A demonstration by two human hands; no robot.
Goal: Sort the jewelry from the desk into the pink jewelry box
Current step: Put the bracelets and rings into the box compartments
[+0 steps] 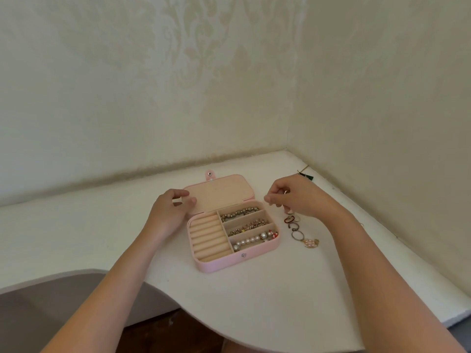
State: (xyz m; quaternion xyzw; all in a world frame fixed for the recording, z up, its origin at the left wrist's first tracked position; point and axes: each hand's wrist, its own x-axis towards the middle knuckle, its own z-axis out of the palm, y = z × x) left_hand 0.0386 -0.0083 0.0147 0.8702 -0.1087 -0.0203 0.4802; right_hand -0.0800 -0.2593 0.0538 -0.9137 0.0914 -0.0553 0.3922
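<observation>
The pink jewelry box (219, 266) lies open on the white desk (267, 307), its lid (221, 192) flat behind it. Its ring rolls (207, 238) on the left hold nothing. The three right compartments hold a dark beaded bracelet (239, 212), a small-bead bracelet (249, 225) and a pearl bracelet (254, 240). My left hand (170, 212) grips the lid's left corner with curled fingers. My right hand (298, 197) hovers right of the box and pinches a small ring. Several rings (293, 225) and a gold earring (311, 242) lie on the desk below it.
Two wallpapered walls meet at the desk's far right corner, where a small green and gold item (307, 175) lies. The desk's front edge curves in toward me, with dark floor (163, 332) below.
</observation>
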